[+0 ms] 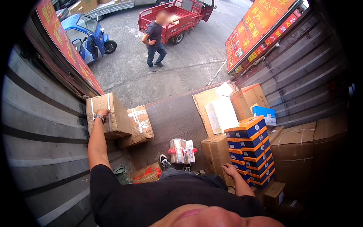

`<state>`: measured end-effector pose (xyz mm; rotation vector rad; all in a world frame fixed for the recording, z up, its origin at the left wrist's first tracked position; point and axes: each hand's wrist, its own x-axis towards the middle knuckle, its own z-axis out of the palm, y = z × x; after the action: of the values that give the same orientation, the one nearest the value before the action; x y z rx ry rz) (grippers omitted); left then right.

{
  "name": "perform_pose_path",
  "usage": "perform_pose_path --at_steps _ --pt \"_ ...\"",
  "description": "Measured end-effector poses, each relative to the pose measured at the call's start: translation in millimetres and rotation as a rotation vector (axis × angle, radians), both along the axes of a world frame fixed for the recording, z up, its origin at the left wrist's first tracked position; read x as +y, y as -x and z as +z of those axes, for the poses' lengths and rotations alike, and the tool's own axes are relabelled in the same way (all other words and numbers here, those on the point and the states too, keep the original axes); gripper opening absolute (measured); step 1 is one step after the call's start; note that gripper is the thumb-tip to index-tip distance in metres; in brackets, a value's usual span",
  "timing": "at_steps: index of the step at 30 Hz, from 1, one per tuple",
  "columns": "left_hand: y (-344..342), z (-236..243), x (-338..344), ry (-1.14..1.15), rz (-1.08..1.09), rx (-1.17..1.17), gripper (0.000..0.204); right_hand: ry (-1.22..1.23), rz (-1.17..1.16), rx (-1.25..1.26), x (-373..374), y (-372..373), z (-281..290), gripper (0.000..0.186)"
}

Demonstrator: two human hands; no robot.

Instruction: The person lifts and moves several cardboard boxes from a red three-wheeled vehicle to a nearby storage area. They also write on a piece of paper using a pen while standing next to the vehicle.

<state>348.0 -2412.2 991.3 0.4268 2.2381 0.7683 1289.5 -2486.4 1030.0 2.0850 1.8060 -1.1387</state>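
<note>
My left hand [102, 112] is closed on the white strap of a large cardboard box [120, 115] at the left. This box sits up against the corrugated wall, beside and partly over another taped carton [140, 125]. My right hand [229, 170] hangs at my right side with its fingers loosely curled and nothing visible in them. It is nearest to a brown carton [216, 151] and a tall stack of dark blue and orange boxes [253, 143]. Between my feet and the opening lies a small parcel wrapped in clear plastic with red ends [182, 150].
Right of the metal floor [170, 113] stand a white box [221, 117], a blue box [264, 114] and large brown cartons [293, 140]. A red-taped carton [147, 173] lies by my left foot. Outside, a person [154, 39] stands near a red cargo tricycle [177, 20]; a blue three-wheeler [85, 36] is parked left.
</note>
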Motion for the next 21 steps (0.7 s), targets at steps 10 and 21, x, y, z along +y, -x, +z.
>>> perform_pose_path --at_steps 10,21 --pt "-50 113 -13 -0.207 0.37 -0.528 0.043 0.009 0.057 0.031 8 15 4 0.042" --pt "-52 162 -37 -0.431 0.435 -0.584 0.041 0.069 0.071 0.032 28 -13 -6 0.043"
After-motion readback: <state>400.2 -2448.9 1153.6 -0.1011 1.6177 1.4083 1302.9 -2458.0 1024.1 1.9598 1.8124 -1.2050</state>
